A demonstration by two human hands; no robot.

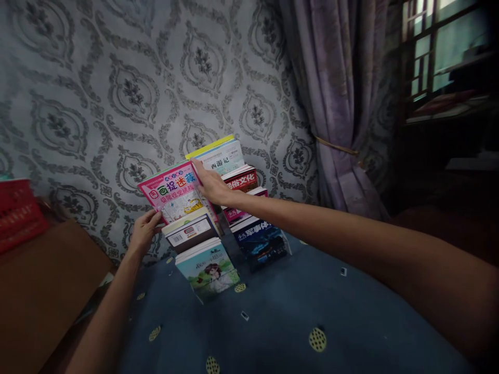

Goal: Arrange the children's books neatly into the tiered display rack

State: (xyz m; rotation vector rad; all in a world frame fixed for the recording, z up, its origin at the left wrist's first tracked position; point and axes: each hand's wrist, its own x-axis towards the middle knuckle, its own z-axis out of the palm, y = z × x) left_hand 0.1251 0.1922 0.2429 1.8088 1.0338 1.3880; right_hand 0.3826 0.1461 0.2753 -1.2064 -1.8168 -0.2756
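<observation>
Pink covered the front of the book (173, 189) we had between our hands, left of the middle of the frame, tilted back before the wall. Our left hand (144, 228) was partly curled, its fingers bent in at the lower left edge of the pink book, holding it there. Our right hand (212, 186) reached across from the right of the frame, half unfolded, with its fingertips at the upper right corner of the same book; how firmly it gripped, we could not make out. Just in front of the pink book leaned a book with a barcode (191, 232), and before that a green book (212, 272). Beside this row, nearer the centre, we saw a second one: a white book (230, 157) at the back, then a red book (246, 179), a magenta book (233, 214) and a dark blue book (263, 244). Both rows stood on a blue cloth (288, 306). A red basket (21, 213) sat at the far left, and a purple curtain (335, 78) hung at the upper right.
</observation>
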